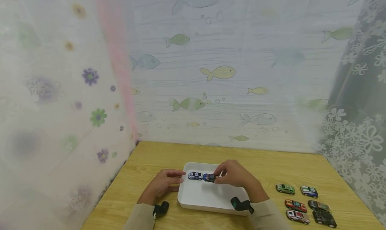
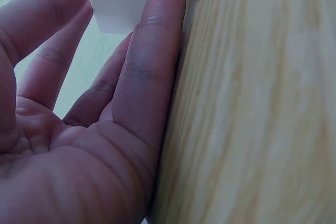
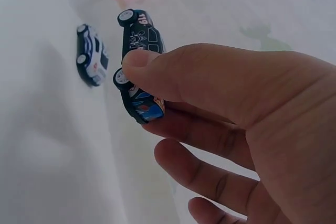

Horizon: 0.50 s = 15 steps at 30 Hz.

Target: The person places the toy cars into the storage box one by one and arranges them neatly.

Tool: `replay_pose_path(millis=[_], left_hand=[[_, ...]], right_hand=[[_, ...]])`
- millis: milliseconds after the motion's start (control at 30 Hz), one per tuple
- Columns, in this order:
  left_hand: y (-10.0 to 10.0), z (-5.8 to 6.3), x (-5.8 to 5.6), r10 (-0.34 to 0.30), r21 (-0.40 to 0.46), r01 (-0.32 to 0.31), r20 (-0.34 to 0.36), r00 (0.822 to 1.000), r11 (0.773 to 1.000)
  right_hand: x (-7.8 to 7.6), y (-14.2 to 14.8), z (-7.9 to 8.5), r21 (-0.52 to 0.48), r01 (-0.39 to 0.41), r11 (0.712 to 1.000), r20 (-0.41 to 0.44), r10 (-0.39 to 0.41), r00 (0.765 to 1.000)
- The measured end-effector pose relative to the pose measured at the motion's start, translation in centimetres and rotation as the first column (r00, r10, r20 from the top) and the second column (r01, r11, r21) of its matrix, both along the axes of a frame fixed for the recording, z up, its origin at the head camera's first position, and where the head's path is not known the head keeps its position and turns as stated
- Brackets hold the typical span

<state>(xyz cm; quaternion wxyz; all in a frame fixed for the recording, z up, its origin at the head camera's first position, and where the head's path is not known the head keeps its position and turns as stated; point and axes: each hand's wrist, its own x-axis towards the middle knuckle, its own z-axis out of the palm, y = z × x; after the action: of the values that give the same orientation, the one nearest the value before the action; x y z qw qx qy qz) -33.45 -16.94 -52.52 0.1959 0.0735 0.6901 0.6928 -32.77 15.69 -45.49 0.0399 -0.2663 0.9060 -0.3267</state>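
Observation:
My right hand [image 1: 236, 174] pinches a black and blue toy car [image 3: 140, 40] between thumb and fingers, over the far part of a white tray [image 1: 208, 198]. In the right wrist view its wheels face the camera side, and the thumb covers part of its flank. Just left of it, a white and blue toy car [image 1: 195, 176] sits in the tray. My left hand [image 1: 164, 184] rests at the tray's left side, its fingers extended and fingertips right at the wall. In the left wrist view, the fingers [image 2: 149, 66] reach up to the white tray edge, low along the wood.
On the wooden table [image 1: 156, 153], right of the tray, stand several more toy cars, among them a green one [image 1: 285, 189], a red one [image 1: 296, 206] and a black one [image 1: 324, 218]. Behind hangs a fish-print curtain [image 1: 223, 89]; a flowered one [image 1: 60, 106] borders the left.

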Motion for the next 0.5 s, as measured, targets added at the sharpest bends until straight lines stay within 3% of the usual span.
replay_pose_path(millis=[500], left_hand=[[0.1, 0.1, 0.0, 0.007, -0.003, -0.007, 0.001, 1.000, 1.000]], right_hand=[[-0.3, -2.2, -0.4, 0.002, -0.029, 1.000, 0.072, 0.029, 0.997]])
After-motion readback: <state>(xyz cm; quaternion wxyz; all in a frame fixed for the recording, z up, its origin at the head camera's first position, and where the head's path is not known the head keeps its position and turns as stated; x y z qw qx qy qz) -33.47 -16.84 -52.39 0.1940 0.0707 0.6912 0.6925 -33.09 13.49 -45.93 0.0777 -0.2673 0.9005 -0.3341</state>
